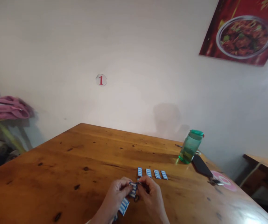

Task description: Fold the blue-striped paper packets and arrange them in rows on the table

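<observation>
Both hands meet low in the middle of the view, over the wooden table (96, 155). My left hand (116, 194) pinches the left side of a small blue-and-white striped piece (133, 193). On its right side, the fingers of my right hand (150, 193) are closed at the edge, partly hiding it. A larger blue-and-white striped card (124, 206) shows just below my left hand, partly covered by it. Beyond the fingers, several small blue-and-white pieces (157, 174) lie in a row on the tabletop. Their printing is too small to read.
A green translucent bottle (191, 147) stands at the right, beside a dark phone (202, 166). Past the phone are keys (215, 181) and a pink round item (226, 180). A pen (178, 145) lies behind the bottle. The white wall (124, 102) borders the table's far edge.
</observation>
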The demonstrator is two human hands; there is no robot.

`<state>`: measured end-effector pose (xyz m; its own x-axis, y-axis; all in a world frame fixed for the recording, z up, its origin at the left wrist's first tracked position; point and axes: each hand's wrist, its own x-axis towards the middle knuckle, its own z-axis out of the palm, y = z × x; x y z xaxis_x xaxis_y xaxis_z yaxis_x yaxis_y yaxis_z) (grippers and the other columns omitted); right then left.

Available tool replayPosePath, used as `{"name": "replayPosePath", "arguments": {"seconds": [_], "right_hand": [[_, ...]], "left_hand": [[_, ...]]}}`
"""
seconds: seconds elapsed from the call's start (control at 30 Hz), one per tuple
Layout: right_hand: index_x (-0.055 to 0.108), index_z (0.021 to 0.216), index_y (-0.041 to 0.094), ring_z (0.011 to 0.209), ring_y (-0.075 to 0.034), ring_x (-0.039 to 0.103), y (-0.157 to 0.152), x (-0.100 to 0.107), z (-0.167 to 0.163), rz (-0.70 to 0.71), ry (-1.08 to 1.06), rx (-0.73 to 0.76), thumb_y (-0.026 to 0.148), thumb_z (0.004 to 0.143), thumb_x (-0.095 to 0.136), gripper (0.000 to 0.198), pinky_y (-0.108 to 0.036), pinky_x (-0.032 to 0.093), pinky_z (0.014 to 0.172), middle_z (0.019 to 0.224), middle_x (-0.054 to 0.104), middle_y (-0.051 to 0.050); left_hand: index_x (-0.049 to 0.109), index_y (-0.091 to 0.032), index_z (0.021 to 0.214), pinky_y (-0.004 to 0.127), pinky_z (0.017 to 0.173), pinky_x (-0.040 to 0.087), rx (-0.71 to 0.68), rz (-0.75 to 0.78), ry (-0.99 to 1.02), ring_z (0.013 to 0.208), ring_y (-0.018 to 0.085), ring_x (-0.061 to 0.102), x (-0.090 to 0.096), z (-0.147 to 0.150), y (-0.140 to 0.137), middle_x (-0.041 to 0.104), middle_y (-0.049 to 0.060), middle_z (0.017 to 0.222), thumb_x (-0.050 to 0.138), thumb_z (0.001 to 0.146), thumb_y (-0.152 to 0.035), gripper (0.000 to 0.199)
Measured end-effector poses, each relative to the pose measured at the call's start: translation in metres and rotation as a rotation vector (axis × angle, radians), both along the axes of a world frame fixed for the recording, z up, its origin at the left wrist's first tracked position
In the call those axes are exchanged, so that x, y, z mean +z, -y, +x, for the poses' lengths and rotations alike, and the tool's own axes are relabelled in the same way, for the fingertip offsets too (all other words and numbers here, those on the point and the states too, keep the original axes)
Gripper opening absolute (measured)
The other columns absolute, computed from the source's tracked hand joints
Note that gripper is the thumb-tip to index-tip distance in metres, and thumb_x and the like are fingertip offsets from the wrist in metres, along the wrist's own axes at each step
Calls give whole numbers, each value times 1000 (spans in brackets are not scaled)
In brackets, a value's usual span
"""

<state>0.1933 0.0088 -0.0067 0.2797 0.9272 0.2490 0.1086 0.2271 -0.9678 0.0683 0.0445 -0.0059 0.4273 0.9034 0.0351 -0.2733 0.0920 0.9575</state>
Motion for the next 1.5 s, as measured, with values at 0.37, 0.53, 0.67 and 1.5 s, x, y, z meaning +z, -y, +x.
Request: {"name": "replayPosePath", "arguments": {"seconds": [0.37, 0.53, 0.67, 1.5], "right_hand": [[65, 71, 16, 52, -8, 44, 13, 20, 5, -27, -358, -57, 38, 61, 69, 25, -18, 36, 49, 58, 55, 2], [64, 69, 15, 47, -9, 43, 17, 22, -1, -26, -107, 16, 38, 63, 65, 24, -20, 36, 46, 53, 54, 1], [58, 64, 16, 50, -11, 44, 19, 17, -11, 11, 75, 1, 33, 67, 61, 17, -20, 37, 47, 56, 54, 1], [57, 63, 15, 50, -11, 47, 10, 6, -5, -66, -241, -19, 39, 59, 68, 27, -22, 40, 48, 54, 55, 1]], "left_hand": [[60, -15, 66, 23, 51, 42, 124, -231, 130, 53, 13, 56, 14, 1, 17, 64, 1, 61, 72, 52, -42, 32], [52, -17, 63, 23, 46, 42, 181, -177, 61, 44, 12, 54, 11, 3, 15, 60, -3, 50, 69, 52, -46, 34], [52, -17, 59, 22, 43, 42, 221, -93, 18, 41, 10, 50, 9, 5, 15, 55, -6, 47, 68, 53, -46, 34], [61, -14, 69, 22, 48, 42, 71, -89, -32, 55, 17, 63, 12, 4, 22, 69, 5, 62, 69, 56, -43, 33]]}}
